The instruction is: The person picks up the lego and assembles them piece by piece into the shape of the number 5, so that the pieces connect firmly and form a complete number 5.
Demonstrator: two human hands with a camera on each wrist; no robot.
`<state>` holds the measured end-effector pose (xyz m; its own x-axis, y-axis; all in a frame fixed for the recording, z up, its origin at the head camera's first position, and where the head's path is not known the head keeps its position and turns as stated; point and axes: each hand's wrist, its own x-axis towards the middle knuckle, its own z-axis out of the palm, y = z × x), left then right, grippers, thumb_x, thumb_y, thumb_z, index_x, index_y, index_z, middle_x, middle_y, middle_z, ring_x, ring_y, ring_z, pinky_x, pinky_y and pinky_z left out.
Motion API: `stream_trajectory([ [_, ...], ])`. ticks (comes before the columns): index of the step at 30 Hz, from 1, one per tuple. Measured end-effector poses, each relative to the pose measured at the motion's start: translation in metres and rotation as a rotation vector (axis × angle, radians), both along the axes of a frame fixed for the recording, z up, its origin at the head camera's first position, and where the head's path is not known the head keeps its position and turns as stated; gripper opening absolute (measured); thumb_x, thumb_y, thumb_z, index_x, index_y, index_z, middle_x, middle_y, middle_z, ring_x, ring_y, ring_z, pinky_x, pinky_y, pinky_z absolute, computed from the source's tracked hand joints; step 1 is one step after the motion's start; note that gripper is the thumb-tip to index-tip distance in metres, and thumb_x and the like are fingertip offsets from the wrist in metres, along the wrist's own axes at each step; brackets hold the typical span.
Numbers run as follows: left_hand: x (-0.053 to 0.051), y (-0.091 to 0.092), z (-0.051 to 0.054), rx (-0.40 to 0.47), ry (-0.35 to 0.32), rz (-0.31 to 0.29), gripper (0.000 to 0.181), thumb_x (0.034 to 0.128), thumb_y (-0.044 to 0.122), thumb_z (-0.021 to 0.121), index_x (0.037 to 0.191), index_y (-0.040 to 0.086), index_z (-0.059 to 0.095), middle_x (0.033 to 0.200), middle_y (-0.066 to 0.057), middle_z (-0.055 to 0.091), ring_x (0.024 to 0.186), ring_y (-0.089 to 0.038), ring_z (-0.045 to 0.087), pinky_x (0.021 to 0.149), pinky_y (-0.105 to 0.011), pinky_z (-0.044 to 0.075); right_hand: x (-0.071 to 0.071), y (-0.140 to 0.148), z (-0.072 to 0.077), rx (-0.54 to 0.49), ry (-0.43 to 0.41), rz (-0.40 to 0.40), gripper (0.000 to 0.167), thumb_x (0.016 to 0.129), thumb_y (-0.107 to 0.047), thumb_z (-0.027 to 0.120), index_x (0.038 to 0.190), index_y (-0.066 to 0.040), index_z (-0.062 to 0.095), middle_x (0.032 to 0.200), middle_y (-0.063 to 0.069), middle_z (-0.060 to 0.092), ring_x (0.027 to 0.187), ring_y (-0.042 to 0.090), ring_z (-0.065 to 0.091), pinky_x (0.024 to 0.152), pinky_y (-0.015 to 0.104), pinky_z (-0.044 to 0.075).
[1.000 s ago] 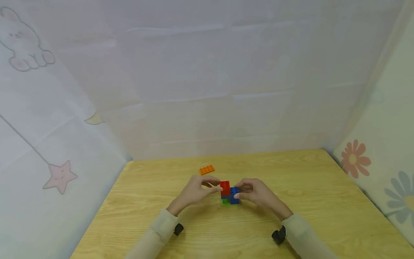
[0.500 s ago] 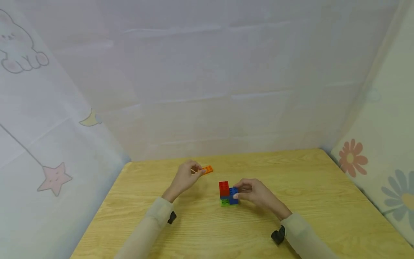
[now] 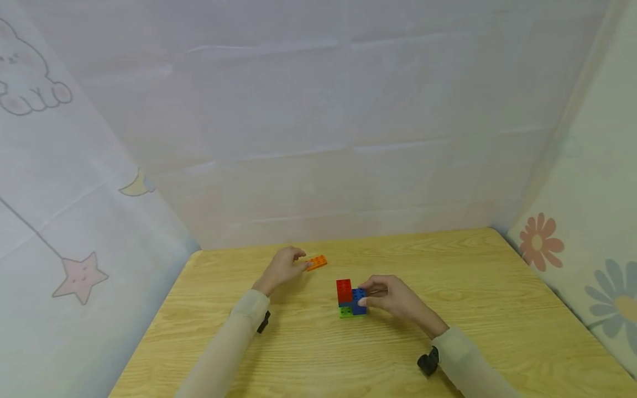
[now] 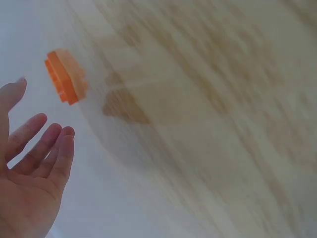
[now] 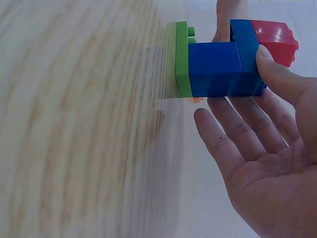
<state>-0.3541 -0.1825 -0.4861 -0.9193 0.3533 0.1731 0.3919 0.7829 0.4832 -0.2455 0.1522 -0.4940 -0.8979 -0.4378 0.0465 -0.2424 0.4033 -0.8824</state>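
Note:
My left hand (image 3: 282, 268) is at the orange building plate (image 3: 318, 261), which lies studs up near the table's far side. In the left wrist view its fingers are spread loosely, apart from the orange plate (image 4: 67, 77). My right hand (image 3: 398, 298) pinches a small stack from its right side, thumb on the blue part. The stack has a green plate (image 5: 182, 59) at the bottom, a blue brick (image 5: 215, 69) on it, a thinner blue piece (image 5: 247, 57) above, and a red brick (image 5: 272, 40) on top, offset to the left. The right fingertips are partly hidden behind the stack.
The wooden table (image 3: 308, 354) carries both hands' work. Patterned cloth walls (image 3: 318, 166) rise behind its far edge and along both sides. Each wrist wears a small black camera, such as the right one (image 3: 428, 362).
My left hand has left the red brick and moved left and away to the orange plate, its fingers loosening in the last half second. The right hand stays on the stack.

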Motion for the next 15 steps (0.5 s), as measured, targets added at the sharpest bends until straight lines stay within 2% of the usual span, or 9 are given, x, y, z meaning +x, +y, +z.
stream_trajectory([
  [7, -0.014, -0.008, -0.007, -0.039, -0.054, 0.0, 0.056, 0.1008, 0.038, 0.072, 0.143, 0.002, 0.063, 0.145, -0.018, 0.065, 0.134, -0.039, 0.062, 0.111, -0.056, 0.052, 0.002, -0.003, 0.003, -0.012, -0.018, 0.006, 0.036, 0.096, -0.036, 0.077, 0.127, -0.018, 0.073, 0.131, 0.006, 0.072, 0.121, 0.028, 0.071, 0.098, 0.041, 0.062],
  [15, -0.021, -0.01, -0.011, -0.07, -0.111, -0.007, 0.07, 0.0991, 0.047, 0.072, 0.15, 0.001, 0.056, 0.154, -0.019, 0.057, 0.147, -0.04, 0.05, 0.122, -0.057, 0.041, 0.003, -0.007, 0.004, -0.012, -0.014, 0.006, 0.036, 0.096, -0.035, 0.078, 0.127, -0.018, 0.073, 0.131, 0.007, 0.072, 0.121, 0.027, 0.071, 0.097, 0.042, 0.062],
])
